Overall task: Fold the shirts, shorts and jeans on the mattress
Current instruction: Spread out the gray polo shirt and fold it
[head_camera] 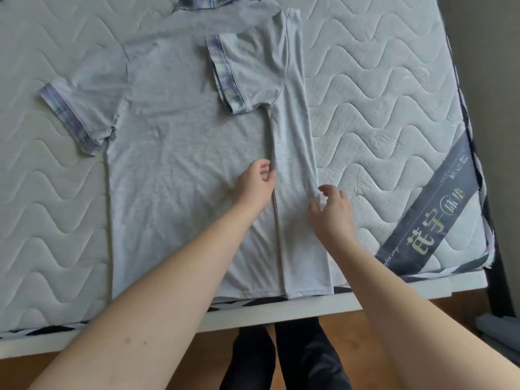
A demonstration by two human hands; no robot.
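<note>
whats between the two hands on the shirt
In the head view, the folded-over side panel of the shirt lies between the left hand and the right hand; nothing else is there.

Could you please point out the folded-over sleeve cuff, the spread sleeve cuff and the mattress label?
folded-over sleeve cuff (225, 77): head view, middle of plaid band.
spread sleeve cuff (67, 119): head view, middle of plaid band.
mattress label (430, 205): head view, grey strip.

White bed frame (309, 311), wooden floor (365, 319), grey banner label (427, 218) with Chinese characters.
</note>
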